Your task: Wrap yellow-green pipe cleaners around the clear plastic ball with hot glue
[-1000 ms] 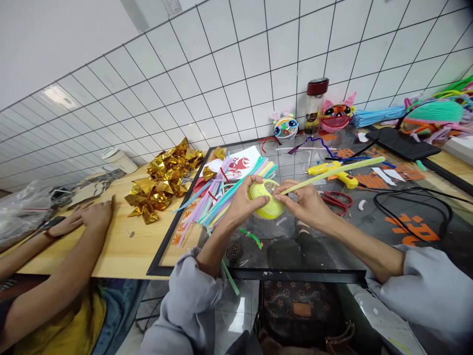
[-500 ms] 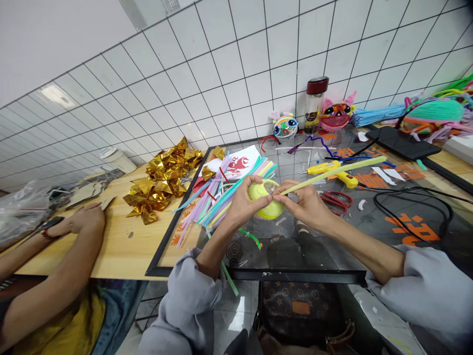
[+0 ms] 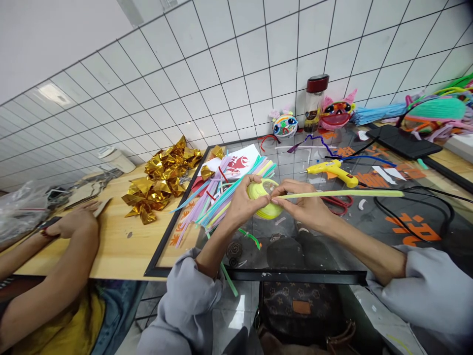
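Observation:
My left hand (image 3: 244, 201) grips the left side of a round, coiled yellow form (image 3: 266, 209) above the dark glass-topped table. At the form's right edge, my right hand (image 3: 305, 201) pinches a yellow fuzzy stem (image 3: 354, 194), whose long free end points right, nearly level. The fingertips of both hands almost meet at the form. Left of my left hand lies a bundle of pastel stems (image 3: 218, 202). A yellow glue gun (image 3: 332, 170) rests beyond my right hand, and red-handled scissors (image 3: 342, 203) are partly hidden behind the stem.
Gold foil shapes (image 3: 148, 197) lie on the wooden table at left, near another person's hands (image 3: 79, 222). By the wall stand a bottle (image 3: 312, 106) and two animal-faced crafts (image 3: 284, 124). A phone (image 3: 404, 140) and black cables lie at right; a brown bag (image 3: 303, 320) is below the table edge.
The yellow stem's free end has swung down from a raised slant to nearly level, now passing in front of the scissors. My left hand has stayed on the coiled form.

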Demonstrator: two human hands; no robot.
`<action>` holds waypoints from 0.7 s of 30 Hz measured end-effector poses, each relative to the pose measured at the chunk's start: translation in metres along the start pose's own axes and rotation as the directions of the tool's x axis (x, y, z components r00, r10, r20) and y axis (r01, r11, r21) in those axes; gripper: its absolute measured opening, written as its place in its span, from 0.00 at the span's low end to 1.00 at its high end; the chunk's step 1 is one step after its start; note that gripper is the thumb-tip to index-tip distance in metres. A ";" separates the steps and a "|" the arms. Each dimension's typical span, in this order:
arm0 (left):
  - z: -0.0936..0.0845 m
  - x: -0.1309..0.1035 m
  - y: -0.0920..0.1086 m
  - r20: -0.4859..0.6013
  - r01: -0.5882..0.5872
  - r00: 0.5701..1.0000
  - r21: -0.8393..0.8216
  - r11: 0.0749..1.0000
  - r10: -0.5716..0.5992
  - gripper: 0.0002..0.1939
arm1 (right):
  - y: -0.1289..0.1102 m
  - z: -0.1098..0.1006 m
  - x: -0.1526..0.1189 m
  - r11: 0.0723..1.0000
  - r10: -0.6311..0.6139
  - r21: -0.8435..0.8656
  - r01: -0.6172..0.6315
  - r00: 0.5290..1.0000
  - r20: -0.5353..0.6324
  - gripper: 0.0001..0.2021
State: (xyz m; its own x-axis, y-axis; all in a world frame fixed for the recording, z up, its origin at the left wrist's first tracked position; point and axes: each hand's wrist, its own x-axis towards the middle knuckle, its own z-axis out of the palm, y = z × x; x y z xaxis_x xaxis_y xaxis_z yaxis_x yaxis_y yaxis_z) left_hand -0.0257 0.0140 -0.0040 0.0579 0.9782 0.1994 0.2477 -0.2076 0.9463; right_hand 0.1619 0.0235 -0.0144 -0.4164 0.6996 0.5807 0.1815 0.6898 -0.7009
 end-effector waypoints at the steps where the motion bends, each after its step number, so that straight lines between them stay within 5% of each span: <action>1: 0.000 0.000 0.000 -0.001 0.003 1.000 -0.002 1.000 -0.003 0.22 | -0.001 0.000 0.000 1.000 0.005 -0.006 -0.004 1.000 0.006 0.06; 8: -0.001 0.001 0.000 0.006 0.037 0.999 -0.052 0.998 -0.037 0.23 | -0.007 -0.006 0.002 0.994 0.111 0.003 -0.111 0.993 0.043 0.08; 13: -0.007 0.003 -0.005 0.042 0.028 0.999 -0.101 0.994 -0.024 0.23 | -0.003 -0.020 0.004 0.997 -0.073 0.025 0.069 0.982 0.175 0.18; 21: -0.018 0.007 -0.004 0.192 0.004 0.981 -0.115 0.993 0.018 0.23 | 0.017 -0.024 0.007 0.988 -0.064 -0.143 0.059 0.997 -0.033 0.13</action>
State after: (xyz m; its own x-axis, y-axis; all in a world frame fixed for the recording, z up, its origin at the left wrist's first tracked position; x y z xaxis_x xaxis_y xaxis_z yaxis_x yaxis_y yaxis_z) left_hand -0.0435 0.0217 -0.0022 0.2474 0.9549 0.1641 0.1348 -0.2017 0.9701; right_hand 0.1838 0.0446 -0.0126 -0.3979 0.6595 0.6378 0.2817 0.7494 -0.5991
